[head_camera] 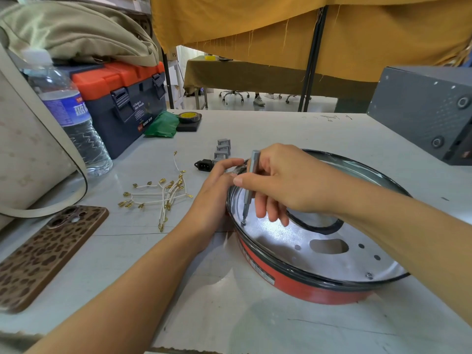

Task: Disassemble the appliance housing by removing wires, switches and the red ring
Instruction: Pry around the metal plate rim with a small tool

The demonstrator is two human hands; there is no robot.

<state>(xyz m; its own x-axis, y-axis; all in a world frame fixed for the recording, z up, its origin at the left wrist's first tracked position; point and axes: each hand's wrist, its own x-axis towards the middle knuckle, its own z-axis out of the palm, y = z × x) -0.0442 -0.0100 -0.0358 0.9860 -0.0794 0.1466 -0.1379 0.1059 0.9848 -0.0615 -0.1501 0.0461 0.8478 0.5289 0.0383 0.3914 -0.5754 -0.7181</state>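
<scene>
The round appliance housing (293, 241) lies on the white table, with a shiny metal inside, a black rim and a red ring (314, 290) around its outer wall. My right hand (286, 182) grips a slim grey screwdriver (251, 182), held nearly upright, its tip on a screw (242, 222) near the housing's left rim. My left hand (217, 192) grips the left rim of the housing. Loose white wires with brass terminals (163, 194) lie to the left. Several grey switches (223, 149) and a black power socket (204, 165) lie beyond my left hand.
A phone in a spotted brown case (48, 254) lies at front left beside a beige bag (30, 154). A water bottle (71, 118), an orange-lidded toolbox (122, 98), a green pouch (163, 125) and a tape roll (189, 116) stand at back left. A grey metal box (424, 116) sits back right.
</scene>
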